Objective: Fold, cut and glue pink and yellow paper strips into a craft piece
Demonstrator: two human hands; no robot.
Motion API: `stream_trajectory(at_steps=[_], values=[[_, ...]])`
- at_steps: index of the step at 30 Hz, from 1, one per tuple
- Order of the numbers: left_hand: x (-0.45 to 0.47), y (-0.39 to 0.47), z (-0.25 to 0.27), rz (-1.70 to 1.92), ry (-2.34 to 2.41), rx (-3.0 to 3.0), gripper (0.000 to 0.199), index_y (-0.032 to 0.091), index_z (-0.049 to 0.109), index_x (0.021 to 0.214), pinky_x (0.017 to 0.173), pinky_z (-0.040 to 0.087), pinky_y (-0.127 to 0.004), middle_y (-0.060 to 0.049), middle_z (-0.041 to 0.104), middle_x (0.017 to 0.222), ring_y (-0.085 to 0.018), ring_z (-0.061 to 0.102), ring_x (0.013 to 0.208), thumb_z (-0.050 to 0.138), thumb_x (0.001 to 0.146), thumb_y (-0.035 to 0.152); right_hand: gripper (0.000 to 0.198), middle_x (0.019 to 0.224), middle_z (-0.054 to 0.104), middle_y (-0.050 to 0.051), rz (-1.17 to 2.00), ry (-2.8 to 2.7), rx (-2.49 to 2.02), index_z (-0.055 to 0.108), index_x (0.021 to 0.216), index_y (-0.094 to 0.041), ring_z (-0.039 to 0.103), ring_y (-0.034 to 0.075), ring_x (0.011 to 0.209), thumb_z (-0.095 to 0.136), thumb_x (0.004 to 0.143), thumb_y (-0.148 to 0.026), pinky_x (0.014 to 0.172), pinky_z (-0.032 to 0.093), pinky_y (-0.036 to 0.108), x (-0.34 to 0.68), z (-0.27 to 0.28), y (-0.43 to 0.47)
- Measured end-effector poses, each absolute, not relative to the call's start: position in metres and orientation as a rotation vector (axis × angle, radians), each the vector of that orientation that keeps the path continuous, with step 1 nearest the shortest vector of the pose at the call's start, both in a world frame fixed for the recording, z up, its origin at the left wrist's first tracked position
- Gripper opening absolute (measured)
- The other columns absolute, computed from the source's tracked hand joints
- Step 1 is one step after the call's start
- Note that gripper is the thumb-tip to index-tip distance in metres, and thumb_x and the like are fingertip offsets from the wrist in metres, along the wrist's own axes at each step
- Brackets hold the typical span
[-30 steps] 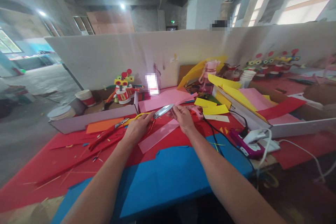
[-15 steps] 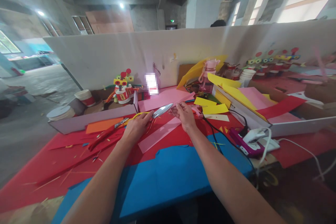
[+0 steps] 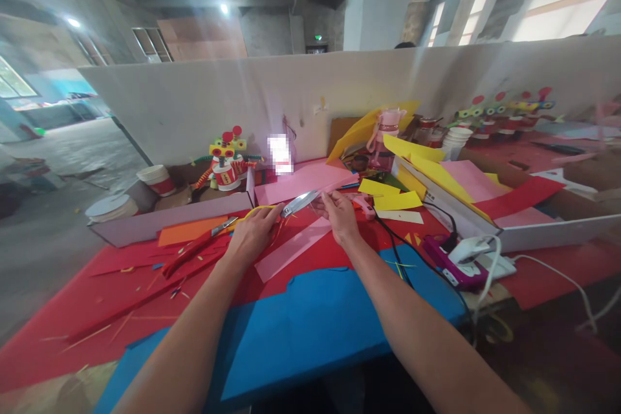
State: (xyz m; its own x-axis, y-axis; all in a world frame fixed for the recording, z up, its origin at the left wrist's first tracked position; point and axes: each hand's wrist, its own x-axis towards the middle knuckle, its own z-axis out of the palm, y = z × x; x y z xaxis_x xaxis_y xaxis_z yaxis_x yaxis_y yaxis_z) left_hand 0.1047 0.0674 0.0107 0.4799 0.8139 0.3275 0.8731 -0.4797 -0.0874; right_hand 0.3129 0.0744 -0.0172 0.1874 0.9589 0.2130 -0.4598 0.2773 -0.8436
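Note:
My left hand [image 3: 255, 229] is closed on a pair of scissors [image 3: 301, 203], whose yellow handle shows at the fingers and whose silver blades point right. My right hand [image 3: 338, 212] is pinched closed by the blade tips, on what looks like a pink paper strip; the fingers hide most of it. A loose pink paper strip [image 3: 291, 251] lies on the red table covering just below the scissors. Behind both hands is a larger pink sheet [image 3: 305, 181]. Right of my right hand rests a pink glue gun [image 3: 365, 205].
A red-handled utility knife [image 3: 198, 249] lies at left. Paper-cup robot figures [image 3: 226, 168] stand in a cardboard box [image 3: 169, 217]. Yellow paper pieces [image 3: 391, 195], a box [image 3: 553, 236] of coloured paper and a purple power strip [image 3: 453, 265] with cords are at right. Blue sheeting [image 3: 310, 336] covers the front.
The scissor blades have closed slightly or tilted, and both hands have shifted only a little. The pink strip's far end beyond my right hand sits lower against the pink sheet.

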Motion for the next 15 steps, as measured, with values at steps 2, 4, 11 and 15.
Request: stream_trajectory(at_steps=[2,4,11,15], values=[[0.1053,0.0669,0.0109,-0.361,-1.451,-2.483,0.051,0.028,0.045,0.141,0.089,0.052,-0.034,-0.009,0.061,0.130,-0.025,0.055,0.120,0.042,0.091,0.019,0.039,0.075,0.073,0.002,1.133,-0.859,-0.721,0.059,0.075,-0.021,0.073,0.022,0.078,0.074,0.066,-0.057,0.074,0.060,0.037,0.3122,-0.0175,0.0741],[0.1058,0.0668,0.0109,-0.367,-1.462,-2.482,0.051,0.029,0.045,0.140,0.088,0.052,-0.034,-0.009,0.060,0.130,-0.025,0.056,0.119,0.042,0.091,0.019,0.040,0.075,0.073,0.002,1.133,-0.864,-0.725,0.059,0.076,-0.022,0.073,0.022,0.078,0.074,0.066,-0.058,0.074,0.060,0.036,0.3115,-0.0177,0.0741],[0.1073,0.0668,0.0098,-0.341,-1.476,-2.436,0.049,0.028,0.043,0.141,0.080,0.053,-0.033,-0.010,0.060,0.130,-0.025,0.059,0.114,0.040,0.092,0.021,0.039,0.075,0.073,0.002,1.123,-0.868,-0.737,0.060,0.077,-0.022,0.073,0.023,0.080,0.073,0.067,-0.057,0.075,0.059,0.038,0.3103,-0.0176,0.0733],[0.1076,0.0665,0.0093,-0.357,-1.486,-2.437,0.049,0.030,0.043,0.141,0.079,0.053,-0.033,-0.010,0.060,0.130,-0.025,0.059,0.112,0.041,0.093,0.023,0.040,0.074,0.073,0.002,1.121,-0.867,-0.736,0.060,0.076,-0.021,0.073,0.022,0.077,0.074,0.067,-0.057,0.075,0.060,0.038,0.3107,-0.0174,0.0729]])
